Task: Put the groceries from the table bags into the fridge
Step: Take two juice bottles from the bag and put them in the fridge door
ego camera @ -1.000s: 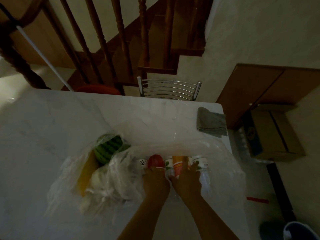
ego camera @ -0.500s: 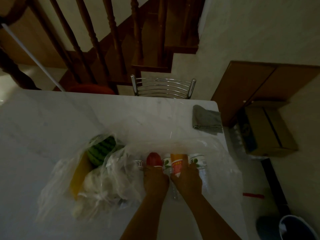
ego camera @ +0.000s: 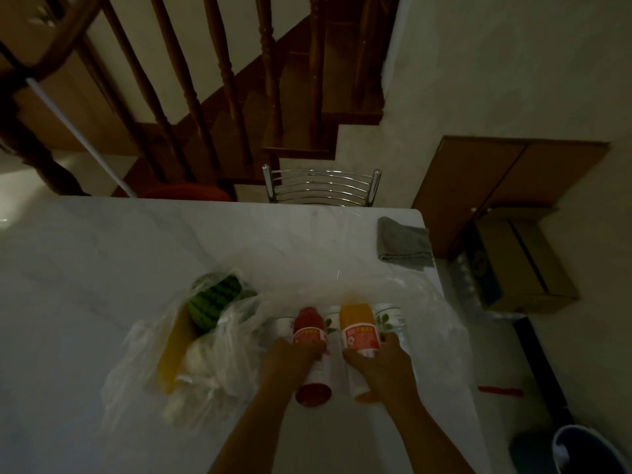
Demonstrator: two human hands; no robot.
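On the white marble table [ego camera: 102,254] lie two clear plastic bags. My left hand [ego camera: 285,366] grips a red juice bottle [ego camera: 309,328], and my right hand [ego camera: 383,366] grips an orange juice bottle [ego camera: 359,328]. Both bottles are lifted partly out of the right-hand bag [ego camera: 434,323]. Three white bottles with green leaf labels [ego camera: 390,318] stay in that bag behind them. The left-hand bag [ego camera: 143,354] holds a striped watermelon [ego camera: 213,301], a long yellow item [ego camera: 172,354] and some pale produce [ego camera: 198,371].
A grey cloth [ego camera: 403,242] lies at the table's far right corner. A metal chair [ego camera: 321,186] stands behind the table, a wooden staircase [ego camera: 219,97] beyond it. On the floor to the right are a cardboard box [ego camera: 519,258] and a blue bucket [ego camera: 581,449].
Both hands have pulled the red and orange bottles up and toward me out of the bag. More of each bottle now shows.
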